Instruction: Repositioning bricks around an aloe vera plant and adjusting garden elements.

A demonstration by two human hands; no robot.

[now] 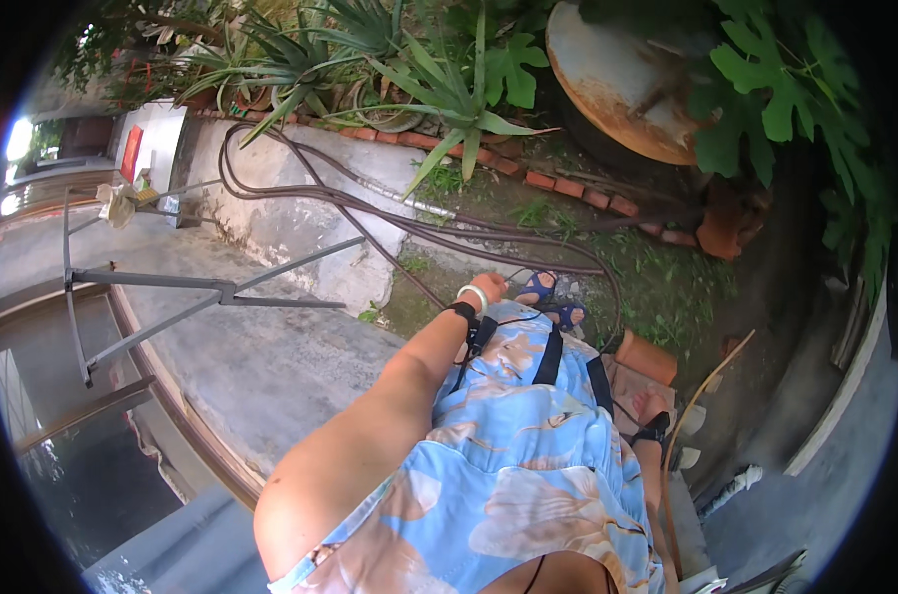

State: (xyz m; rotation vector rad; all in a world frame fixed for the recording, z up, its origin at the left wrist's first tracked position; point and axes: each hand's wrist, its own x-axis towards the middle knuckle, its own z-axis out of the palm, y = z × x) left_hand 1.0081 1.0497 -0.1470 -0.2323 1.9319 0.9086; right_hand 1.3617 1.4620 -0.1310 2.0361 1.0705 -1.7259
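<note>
My left hand [489,287] reaches forward in front of my blue floral dress [518,445]. It wears a pale bangle [474,294] and a black wrist strap [463,312]. Its fingers look loosely bent and apart, with nothing visible in them. A thin dark cord runs close by. Lower down on the right, my right hand [650,405], also with a black wrist strap [655,428], is beside an orange-brown clay piece [647,357]. Those fingers appear spread over a brownish flat surface; whether they touch it I cannot tell. Blue sandals [540,287] are on my feet.
A long brown hose [419,230] loops over the concrete and soil ahead. Left stands a grey metal frame [152,285] by a window. Spiky potted plants [454,109] line a brick edging [540,180]; a rusty round dish [622,79] is behind. A curved stick [701,396] rises right.
</note>
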